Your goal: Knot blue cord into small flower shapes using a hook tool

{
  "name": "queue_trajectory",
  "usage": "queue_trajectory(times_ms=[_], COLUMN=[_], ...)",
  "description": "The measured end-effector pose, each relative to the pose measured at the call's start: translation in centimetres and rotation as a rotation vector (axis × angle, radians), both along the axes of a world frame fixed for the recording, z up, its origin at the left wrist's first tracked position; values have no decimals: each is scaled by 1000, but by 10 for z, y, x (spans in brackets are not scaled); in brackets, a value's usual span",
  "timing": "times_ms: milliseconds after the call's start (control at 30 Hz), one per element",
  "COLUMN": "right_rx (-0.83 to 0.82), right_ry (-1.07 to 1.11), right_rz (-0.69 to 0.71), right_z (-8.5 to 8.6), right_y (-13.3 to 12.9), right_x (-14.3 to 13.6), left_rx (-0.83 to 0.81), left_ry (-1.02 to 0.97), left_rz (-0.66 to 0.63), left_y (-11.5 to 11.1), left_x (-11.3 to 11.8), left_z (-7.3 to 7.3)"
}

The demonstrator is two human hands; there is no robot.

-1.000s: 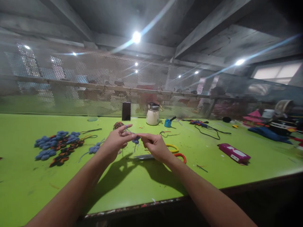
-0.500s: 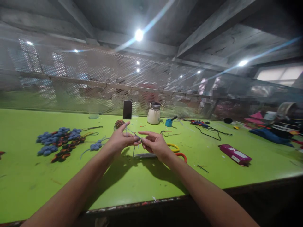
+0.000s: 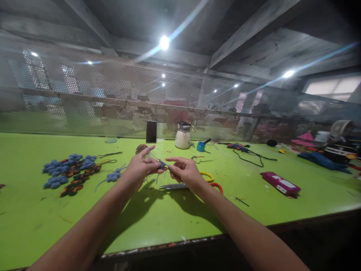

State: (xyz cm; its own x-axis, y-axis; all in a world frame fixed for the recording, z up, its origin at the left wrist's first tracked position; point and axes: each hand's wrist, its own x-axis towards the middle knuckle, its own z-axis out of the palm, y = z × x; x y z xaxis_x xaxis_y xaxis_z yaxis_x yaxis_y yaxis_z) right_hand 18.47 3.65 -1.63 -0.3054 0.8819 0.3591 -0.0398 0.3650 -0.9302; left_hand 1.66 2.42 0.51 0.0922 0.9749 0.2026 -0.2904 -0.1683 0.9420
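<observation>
My left hand [image 3: 141, 165] pinches a small blue crochet piece [image 3: 161, 165] between thumb and fingers. Over its raised index finger runs a strand of blue yarn [image 3: 152, 153]. Close by on the right, my right hand [image 3: 182, 171] is closed in a pinch on a thin crochet hook, mostly hidden by the fingers, whose tip meets the piece. Under my right hand lie scissors [image 3: 208, 176] with one yellow and one orange handle loop. A blue crochet flower [image 3: 114, 175] with loose yarn tails rests left of my left hand, and a brown yarn ball [image 3: 140, 148] sits behind it.
Several blue and dark orange crochet flowers [image 3: 67, 167] lie at left. Along the back stand a phone [image 3: 151, 131], a white jar [image 3: 182, 137] and a small blue pot [image 3: 201, 146]. Corded tools [image 3: 239, 148] and a purple box [image 3: 280, 183] are at right. A perforated screen [image 3: 126, 105] borders the table.
The blue crochet piece shows more between my fingertips, and my left thumb has shifted slightly. Both hands stay almost in place; the view has moved a little.
</observation>
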Motion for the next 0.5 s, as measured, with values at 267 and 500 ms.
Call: queue_trajectory(times_ms=[267,500], right_rx=[-89,49], right_ry=[64,-45], right_rz=[1,-41], right_z=[-5,-10], right_y=[-1,7], right_x=[-4,0], left_rx=[-57,-65], left_ry=[-29,-15], left_rz=[-30,-19], left_y=[5,4], left_x=[-2,-2], left_z=[-5,-3])
